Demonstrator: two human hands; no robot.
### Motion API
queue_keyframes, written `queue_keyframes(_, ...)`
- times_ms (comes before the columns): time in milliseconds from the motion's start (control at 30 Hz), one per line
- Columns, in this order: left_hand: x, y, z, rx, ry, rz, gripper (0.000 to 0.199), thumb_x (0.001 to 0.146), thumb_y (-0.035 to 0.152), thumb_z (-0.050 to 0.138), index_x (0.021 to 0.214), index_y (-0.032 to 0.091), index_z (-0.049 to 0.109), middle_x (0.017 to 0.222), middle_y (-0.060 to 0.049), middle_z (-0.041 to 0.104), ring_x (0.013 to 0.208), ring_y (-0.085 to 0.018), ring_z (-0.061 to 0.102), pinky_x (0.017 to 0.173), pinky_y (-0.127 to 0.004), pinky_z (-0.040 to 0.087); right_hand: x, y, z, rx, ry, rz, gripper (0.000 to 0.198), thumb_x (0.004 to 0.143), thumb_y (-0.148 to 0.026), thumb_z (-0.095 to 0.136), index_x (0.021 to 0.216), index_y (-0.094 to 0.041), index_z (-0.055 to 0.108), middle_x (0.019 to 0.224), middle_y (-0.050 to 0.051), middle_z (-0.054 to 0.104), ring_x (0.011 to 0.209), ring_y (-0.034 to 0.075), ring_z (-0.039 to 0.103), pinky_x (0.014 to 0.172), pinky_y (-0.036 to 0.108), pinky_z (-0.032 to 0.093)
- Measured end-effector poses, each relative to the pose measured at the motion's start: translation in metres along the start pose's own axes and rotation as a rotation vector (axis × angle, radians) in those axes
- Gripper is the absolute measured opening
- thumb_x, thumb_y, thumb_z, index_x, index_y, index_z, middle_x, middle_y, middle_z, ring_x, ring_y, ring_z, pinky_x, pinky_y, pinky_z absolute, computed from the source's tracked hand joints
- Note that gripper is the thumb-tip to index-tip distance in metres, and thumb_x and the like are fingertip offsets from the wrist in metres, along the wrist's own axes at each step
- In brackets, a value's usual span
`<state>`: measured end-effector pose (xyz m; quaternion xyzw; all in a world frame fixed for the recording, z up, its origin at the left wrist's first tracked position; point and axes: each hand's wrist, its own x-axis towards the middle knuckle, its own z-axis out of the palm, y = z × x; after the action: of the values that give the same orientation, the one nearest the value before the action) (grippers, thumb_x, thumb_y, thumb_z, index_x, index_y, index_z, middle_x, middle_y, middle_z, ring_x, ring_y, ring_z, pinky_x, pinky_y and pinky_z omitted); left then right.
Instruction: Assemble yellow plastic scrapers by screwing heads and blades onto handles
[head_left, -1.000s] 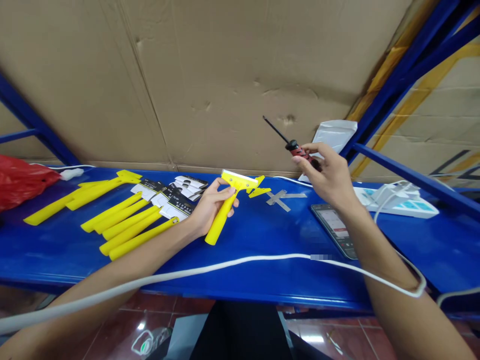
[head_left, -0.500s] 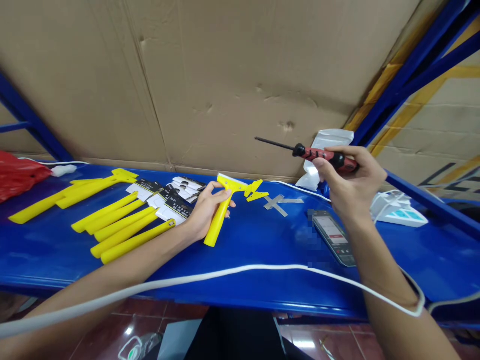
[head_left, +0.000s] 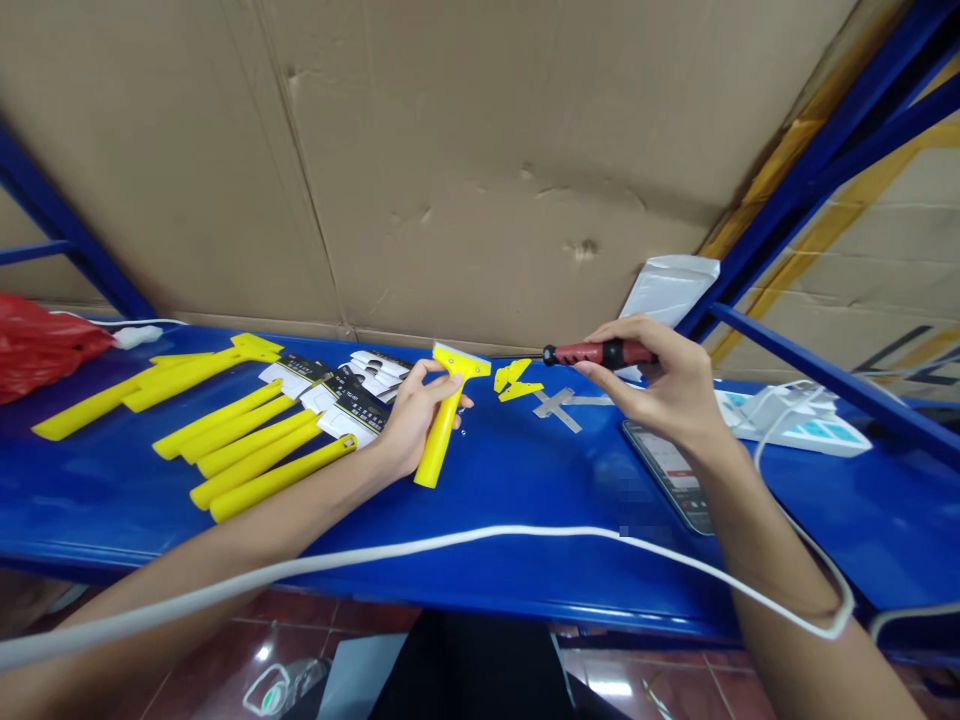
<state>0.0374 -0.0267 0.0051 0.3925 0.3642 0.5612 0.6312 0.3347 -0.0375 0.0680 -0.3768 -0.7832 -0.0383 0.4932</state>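
Note:
My left hand (head_left: 412, 415) is wrapped round a yellow scraper (head_left: 441, 435), its wide head turned up and its handle slanting down toward me. A red and black screwdriver (head_left: 592, 353) is gripped in my right hand (head_left: 660, 380). Its dark shaft points left, level with the scraper's head, and the tip seems close to it, though I cannot tell if they touch. Just right of the scraper head lie loose yellow plates (head_left: 517, 380). Left of my left hand, several yellow handles (head_left: 277, 478) lie side by side near black and white cards (head_left: 349, 405).
A phone (head_left: 671, 475) lies beneath my right wrist. A white cable (head_left: 450, 541) crosses in front of both forearms. Grey tape strips (head_left: 559, 403) stick to the blue shelf (head_left: 517, 480). A white power strip (head_left: 810, 420) is at right, a red bag (head_left: 45, 345) at far left, cardboard (head_left: 480, 180) behind.
My right hand has moved down and left, bringing the screwdriver from above the shelf to the level of the scraper's head. My left hand keeps its hold on the scraper.

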Motion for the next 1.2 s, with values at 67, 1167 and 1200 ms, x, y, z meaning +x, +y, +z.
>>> queue_keyframes(67,0.0,0.0,0.0,-0.002,-0.004,-0.008,0.041,0.086,0.023,0.09,0.106,0.024,0.053,0.094,-0.004,0.075,0.071,-0.017,0.071,0.051,-0.024,0.051,0.0,0.001,0.0,0.0,-0.003,0.005,0.025,0.096,-0.05,0.087,0.108,-0.03,0.078,0.101,0.005,0.082,0.086,0.027,0.076,0.073,0.041,0.061)
queue_keyframes(1167,-0.008,-0.008,0.003,-0.122,-0.128,-0.161,0.043,0.083,0.018,0.093,0.103,0.023,0.054,0.101,-0.004,0.07,0.076,-0.014,0.069,0.053,-0.02,0.047,0.005,-0.018,0.013,0.222,0.02,-0.008,0.055,0.094,-0.042,0.092,0.14,-0.04,0.062,0.115,0.004,0.083,0.104,0.032,0.082,0.093,0.053,0.068)
queue_keyframes(1200,-0.009,-0.009,0.003,-0.142,-0.144,-0.176,0.043,0.084,0.017,0.093,0.102,0.022,0.055,0.102,-0.005,0.069,0.076,-0.014,0.069,0.053,-0.02,0.047,0.009,-0.021,0.013,0.26,0.006,0.003,0.052,0.096,-0.043,0.09,0.14,-0.042,0.061,0.119,0.004,0.082,0.107,0.032,0.083,0.095,0.055,0.069)
